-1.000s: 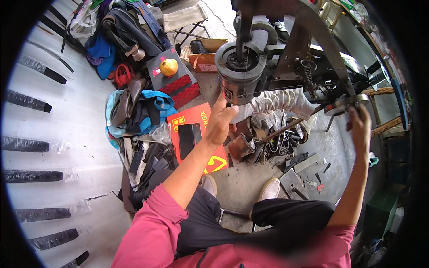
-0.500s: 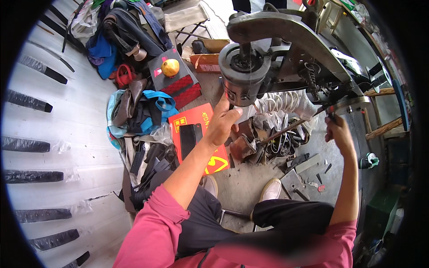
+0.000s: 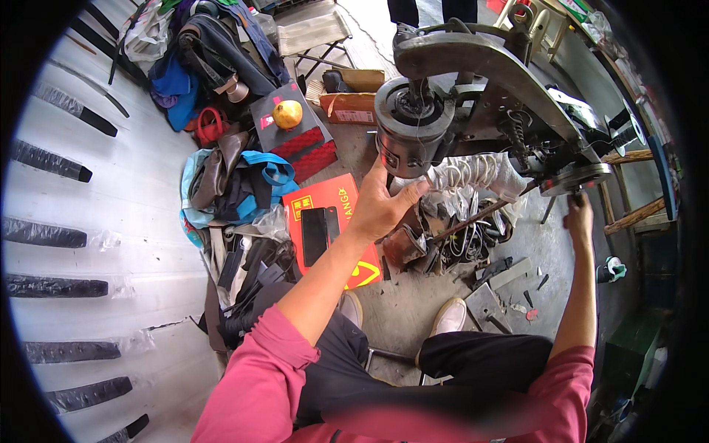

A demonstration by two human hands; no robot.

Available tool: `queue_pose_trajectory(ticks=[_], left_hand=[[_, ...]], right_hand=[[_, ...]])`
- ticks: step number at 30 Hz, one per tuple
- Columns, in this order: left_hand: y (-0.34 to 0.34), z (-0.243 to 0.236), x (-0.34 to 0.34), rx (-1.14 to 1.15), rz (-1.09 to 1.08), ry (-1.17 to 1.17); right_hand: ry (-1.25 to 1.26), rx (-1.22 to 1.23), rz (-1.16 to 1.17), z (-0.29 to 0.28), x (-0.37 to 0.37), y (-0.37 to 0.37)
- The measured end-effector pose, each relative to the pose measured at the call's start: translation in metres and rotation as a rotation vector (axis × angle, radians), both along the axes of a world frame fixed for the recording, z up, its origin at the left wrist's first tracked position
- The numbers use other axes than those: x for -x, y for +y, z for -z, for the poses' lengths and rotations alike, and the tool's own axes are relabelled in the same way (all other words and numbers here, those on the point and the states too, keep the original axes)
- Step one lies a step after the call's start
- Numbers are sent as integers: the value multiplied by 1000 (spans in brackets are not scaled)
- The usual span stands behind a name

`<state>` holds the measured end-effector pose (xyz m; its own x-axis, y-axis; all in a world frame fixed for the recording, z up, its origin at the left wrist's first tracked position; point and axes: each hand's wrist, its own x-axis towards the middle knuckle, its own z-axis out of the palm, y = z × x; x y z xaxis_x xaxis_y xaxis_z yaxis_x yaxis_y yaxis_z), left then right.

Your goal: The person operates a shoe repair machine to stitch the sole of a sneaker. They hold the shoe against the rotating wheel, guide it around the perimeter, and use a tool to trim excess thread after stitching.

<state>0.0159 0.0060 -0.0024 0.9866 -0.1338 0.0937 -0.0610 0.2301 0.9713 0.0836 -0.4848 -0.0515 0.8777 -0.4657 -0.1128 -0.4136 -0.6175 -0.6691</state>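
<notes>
Gray floor (image 3: 399,303) w/ lots of stuff on it, & a white board (image 3: 159,251) on the L side w/ black strips (image 3: 55,286) in a row. Big dark machine (image 3: 487,60) stands up front, a bit to the R, over the floor. Its round metal head (image 3: 402,142) is on its L end, its wheel (image 3: 587,177) on its R end.

L hand (image 3: 380,210) is up at the bottom of the round metal head, touching it, thumb out to the side. Other fingers are partly hid, so can't tell if it grips. R hand (image 3: 580,219) is a bit blurry, just under the wheel, fingers curled on a small handle (image 3: 577,191).

Nr the L arm: red box (image 3: 299,198) w/ a black phone (image 3: 314,235) lying on top. Behind that, a blue bag (image 3: 277,174), & a gray box (image 3: 269,136) w/ a round yellow-red fruit (image 3: 286,116) on it. Pile of clothes (image 3: 214,52) at top L, next to a small stool (image 3: 314,35). Messy wires (image 3: 473,238) sit under the machine, btwn the hands. Two pale shoes (image 3: 449,316) down below.
</notes>
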Motion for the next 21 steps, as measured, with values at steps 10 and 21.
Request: queue_pose_trajectory(ticks=[10,21], left_hand=[[-5,-2,-1,-74,-75,-47],[-1,-5,-2,-18,4,4]], right_hand=[[-373,13,-263,-115,33,68],[-132,28,-113,-1,3,9]])
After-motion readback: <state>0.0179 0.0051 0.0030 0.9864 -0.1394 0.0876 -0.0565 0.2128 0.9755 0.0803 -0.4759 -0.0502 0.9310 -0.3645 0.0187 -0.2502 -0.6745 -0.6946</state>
